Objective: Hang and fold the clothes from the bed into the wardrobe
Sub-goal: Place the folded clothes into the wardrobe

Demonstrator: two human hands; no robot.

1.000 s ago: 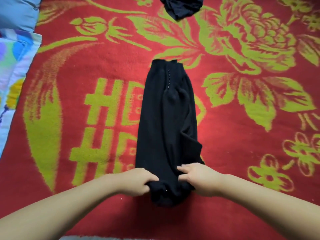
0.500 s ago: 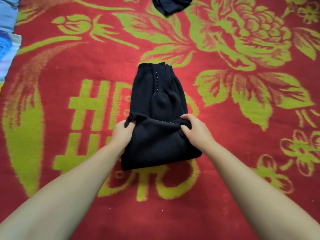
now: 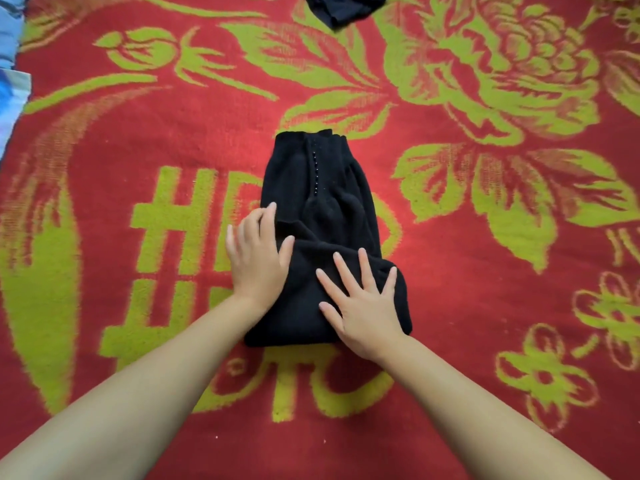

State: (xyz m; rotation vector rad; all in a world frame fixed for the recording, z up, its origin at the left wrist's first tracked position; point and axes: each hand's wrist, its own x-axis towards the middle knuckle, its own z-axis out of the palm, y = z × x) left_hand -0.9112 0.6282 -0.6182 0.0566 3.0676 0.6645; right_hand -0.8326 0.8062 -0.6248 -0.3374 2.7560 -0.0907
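Observation:
A black knitted garment (image 3: 322, 188) with a row of small beads lies on the red and green blanket (image 3: 485, 306) covering the bed. Its near end is folded up over the middle. My left hand (image 3: 258, 258) lies flat on the left edge of the fold, fingers straight. My right hand (image 3: 363, 299) presses flat on top of the folded part with fingers spread. Neither hand grips the cloth.
Another dark garment (image 3: 346, 8) lies at the top edge of the view. Blue and patterned bedding (image 3: 10, 64) shows at the far left edge. The wardrobe is out of sight.
Both hands gripped the garment's near end, carried it up over the middle, then let go. They now lie flat on the fold.

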